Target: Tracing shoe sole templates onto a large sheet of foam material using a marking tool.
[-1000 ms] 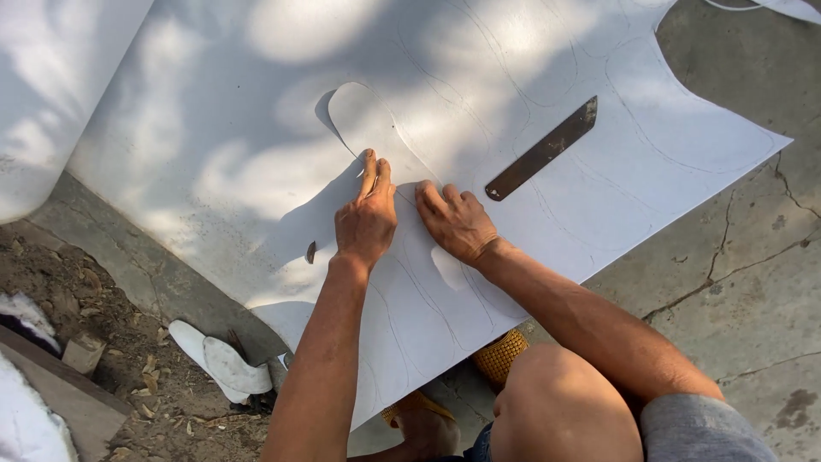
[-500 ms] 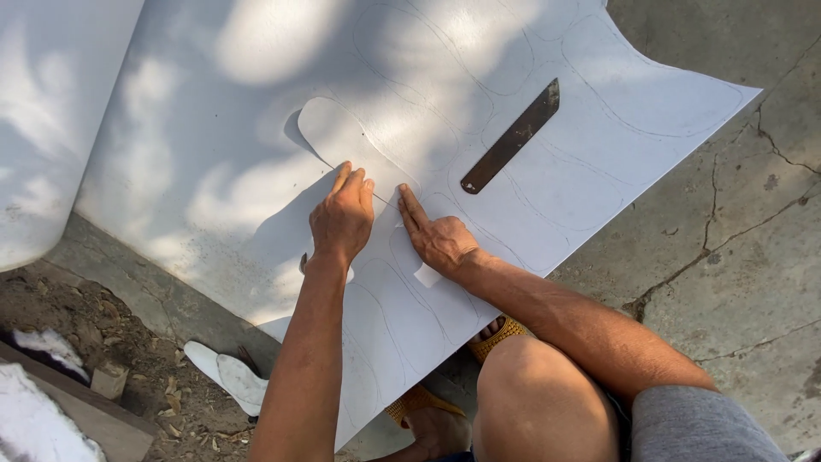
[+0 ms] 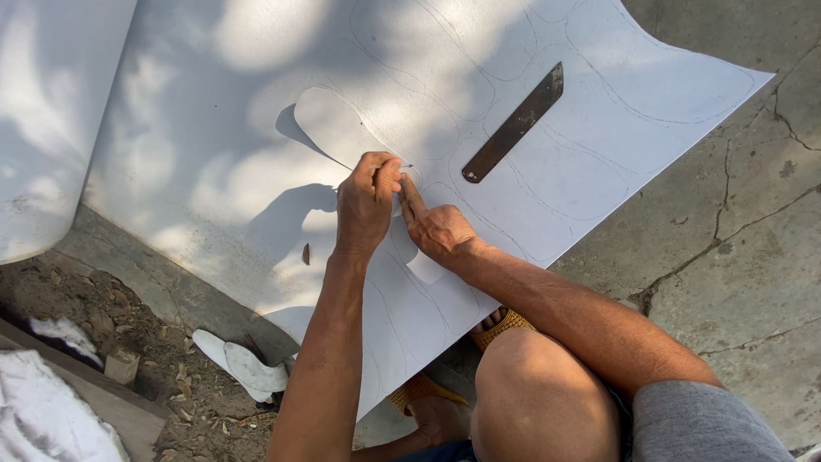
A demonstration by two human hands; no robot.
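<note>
On the white sheet (image 3: 214, 171), left hand (image 3: 366, 205) seemingly pinches a cut flap; right hand (image 3: 436, 227) presses flat.

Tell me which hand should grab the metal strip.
Right, probably: the right hand rests open on the white sheet nearer the metal strip; the left hand is pinched shut at the cut edge.
</note>
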